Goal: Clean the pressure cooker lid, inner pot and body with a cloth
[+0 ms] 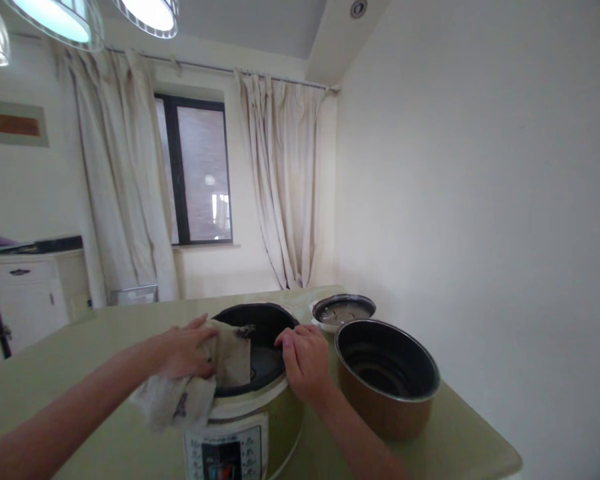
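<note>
An electric pressure cooker (280,427) with a button panel on its front stands lidless before me, its dark inside showing. My left hand (187,350) presses a light cloth (233,353) over the left part of the rim. Part of the cloth hangs into the cooker, and the rest drapes down outside. On the right side of the rim, my right hand (307,360) has its fingers curled over the edge. Just right of the cooker sits the inner pot (385,413), brown outside and dark inside.
A round lid (344,310) lies behind the inner pot on the pale green table (105,347). The table's right edge runs close to the white wall (480,200). Curtains (115,173) and a window stand beyond, with a white cabinet (27,287) at the far left.
</note>
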### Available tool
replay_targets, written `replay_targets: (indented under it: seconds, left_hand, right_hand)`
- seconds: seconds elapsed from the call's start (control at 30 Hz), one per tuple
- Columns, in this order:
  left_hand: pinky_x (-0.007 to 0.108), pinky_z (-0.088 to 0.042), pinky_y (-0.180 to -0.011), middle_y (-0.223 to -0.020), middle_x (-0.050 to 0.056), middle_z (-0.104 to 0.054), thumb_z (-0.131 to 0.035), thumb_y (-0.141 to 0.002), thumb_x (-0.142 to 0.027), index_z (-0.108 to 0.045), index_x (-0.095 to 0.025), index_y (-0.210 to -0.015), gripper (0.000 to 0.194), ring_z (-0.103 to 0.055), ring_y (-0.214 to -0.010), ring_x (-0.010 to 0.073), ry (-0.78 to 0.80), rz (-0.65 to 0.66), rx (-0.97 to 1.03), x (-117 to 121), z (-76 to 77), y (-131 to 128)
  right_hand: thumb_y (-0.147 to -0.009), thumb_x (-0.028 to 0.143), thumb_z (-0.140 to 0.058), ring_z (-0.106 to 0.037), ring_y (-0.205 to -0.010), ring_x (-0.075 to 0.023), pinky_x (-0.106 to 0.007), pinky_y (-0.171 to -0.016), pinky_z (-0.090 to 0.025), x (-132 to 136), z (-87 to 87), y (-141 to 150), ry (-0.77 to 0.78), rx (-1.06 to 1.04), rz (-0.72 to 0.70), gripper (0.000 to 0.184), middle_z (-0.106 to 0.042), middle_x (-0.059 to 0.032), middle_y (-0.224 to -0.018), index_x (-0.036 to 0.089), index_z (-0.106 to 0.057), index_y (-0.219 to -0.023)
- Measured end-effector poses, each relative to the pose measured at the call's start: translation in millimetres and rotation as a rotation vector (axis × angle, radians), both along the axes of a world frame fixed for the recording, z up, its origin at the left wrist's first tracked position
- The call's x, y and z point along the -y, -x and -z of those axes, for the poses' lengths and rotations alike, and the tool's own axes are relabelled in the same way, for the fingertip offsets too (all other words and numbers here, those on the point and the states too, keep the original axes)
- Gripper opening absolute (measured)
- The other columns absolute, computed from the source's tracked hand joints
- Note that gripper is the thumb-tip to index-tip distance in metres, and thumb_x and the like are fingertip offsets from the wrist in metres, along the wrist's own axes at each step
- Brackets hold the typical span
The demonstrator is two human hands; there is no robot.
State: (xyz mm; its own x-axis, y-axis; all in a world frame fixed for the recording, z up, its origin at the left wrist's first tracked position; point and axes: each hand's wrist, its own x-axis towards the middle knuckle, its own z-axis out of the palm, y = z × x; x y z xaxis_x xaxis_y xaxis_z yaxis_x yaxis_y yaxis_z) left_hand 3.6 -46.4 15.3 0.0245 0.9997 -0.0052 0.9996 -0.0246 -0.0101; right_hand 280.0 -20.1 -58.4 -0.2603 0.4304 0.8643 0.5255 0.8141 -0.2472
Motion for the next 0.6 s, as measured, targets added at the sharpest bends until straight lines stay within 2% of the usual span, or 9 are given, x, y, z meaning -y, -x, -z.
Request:
replay_targets:
  seconds: [0.07, 0.1, 0.13, 0.2, 0.3, 0.43, 0.5, 0.57, 0.6]
  left_hand:
    - [0.048, -0.053, -0.11, -0.178, 0.025, -0.009, -0.084, -0.064, -0.031, -0.027, -0.021, -0.171, 0.121, -0.064, -0.135, 0.0448, 0.094, -0.051, -0.006, -14.4, -0.6, 6.0]
    - [0.047, -0.052, -0.11, -0.177, 0.026, 0.001, -0.082, -0.062, -0.021, -0.013, -0.023, -0.173, 0.131, -0.062, -0.137, 0.0439, 0.113, -0.056, -0.022, -22.9, -0.2, 8.3]
    - [0.048, -0.051, -0.112, -0.177, 0.027, 0.003, -0.08, -0.06, -0.015, -0.004, -0.025, -0.173, 0.137, -0.059, -0.14, 0.0445, 0.104, -0.039, -0.052, -32.3, 0.7, 9.5]
    - [0.052, -0.045, -0.117, -0.176, 0.028, -0.003, -0.08, -0.057, -0.009, 0.001, -0.024, -0.173, 0.142, -0.046, -0.15, 0.0472, 0.077, 0.013, -0.132, -53.2, 4.3, 8.3]
    - [0.052, -0.038, -0.124, -0.177, 0.027, -0.011, -0.081, -0.058, -0.005, -0.003, -0.022, -0.173, 0.14, -0.023, -0.161, 0.045, 0.006, 0.147, -0.264, -86.4, 13.2, -4.1]
    - [0.048, -0.028, -0.131, -0.179, 0.011, -0.023, -0.062, -0.077, -0.001, -0.017, -0.03, -0.172, 0.109, -0.021, -0.165, 0.0303, -0.233, 0.431, -0.354, -112.6, 22.8, -31.1]
    - [0.052, -0.026, -0.131, -0.177, 0.011, -0.03, -0.054, -0.086, -0.002, -0.028, -0.029, -0.169, 0.091, -0.028, -0.163, 0.0319, -0.391, 0.388, -0.333, -111.8, 21.9, -41.0]
    - [0.058, -0.034, -0.126, -0.17, 0.021, -0.04, -0.053, -0.089, -0.005, -0.038, -0.021, -0.165, 0.079, -0.041, -0.155, 0.0396, -0.469, 0.206, -0.284, -104.7, 16.9, -43.9]
    - [0.06, -0.041, -0.12, -0.162, 0.028, -0.047, -0.053, -0.089, -0.006, -0.043, -0.016, -0.161, 0.073, -0.049, -0.149, 0.043, -0.45, 0.115, -0.252, -100.7, 13.8, -42.8]
  right_hand:
    - [-0.109, 0.027, -0.032, -0.063, -0.075, -0.0175, -0.035, -0.083, -0.033, 0.8, -0.8, -0.6, 0.011, 0.023, 0.002, 0.041, -0.07, -0.0022, -0.075, 0.023, -0.066, -0.086]
    - [-0.109, 0.027, -0.033, -0.063, -0.074, -0.0173, -0.034, -0.083, -0.033, 1.2, -1.2, -0.7, 0.014, 0.03, 0.003, 0.041, -0.07, -0.0018, -0.074, 0.023, -0.066, -0.085]
    - [-0.109, 0.027, -0.033, -0.062, -0.073, -0.0171, -0.034, -0.083, -0.033, 1.4, -1.5, -0.7, 0.014, 0.033, 0.003, 0.04, -0.069, -0.0015, -0.073, 0.023, -0.065, -0.084]
    - [-0.108, 0.027, -0.034, -0.061, -0.071, -0.0169, -0.035, -0.082, -0.033, 1.7, -1.8, -0.3, 0.01, 0.031, 0.008, 0.039, -0.068, -0.001, -0.071, 0.023, -0.063, -0.082]
    - [-0.106, 0.028, -0.036, -0.06, -0.07, -0.017, -0.035, -0.081, -0.033, 1.4, -1.1, 0.7, 0.008, 0.041, 0.014, 0.037, -0.066, -0.0011, -0.069, 0.022, -0.062, -0.08]
    - [-0.106, 0.026, -0.037, -0.061, -0.071, -0.0167, -0.035, -0.082, -0.033, 0.2, 1.9, 1.6, 0.009, 0.07, 0.031, 0.037, -0.066, -0.0016, -0.068, 0.022, -0.06, -0.077]
    - [-0.106, 0.026, -0.037, -0.061, -0.071, -0.0168, -0.035, -0.082, -0.033, -0.5, 3.6, 2.0, 0.008, 0.074, 0.043, 0.037, -0.066, -0.0017, -0.068, 0.022, -0.06, -0.077]
    - [-0.106, 0.026, -0.037, -0.061, -0.071, -0.017, -0.036, -0.082, -0.033, -0.7, 4.6, 2.5, 0.009, 0.067, 0.04, 0.037, -0.066, -0.0014, -0.067, 0.022, -0.061, -0.078]
    - [-0.106, 0.026, -0.037, -0.061, -0.071, -0.017, -0.036, -0.082, -0.033, -0.5, 4.7, 2.9, 0.011, 0.057, 0.034, 0.037, -0.066, -0.0013, -0.067, 0.022, -0.061, -0.078]
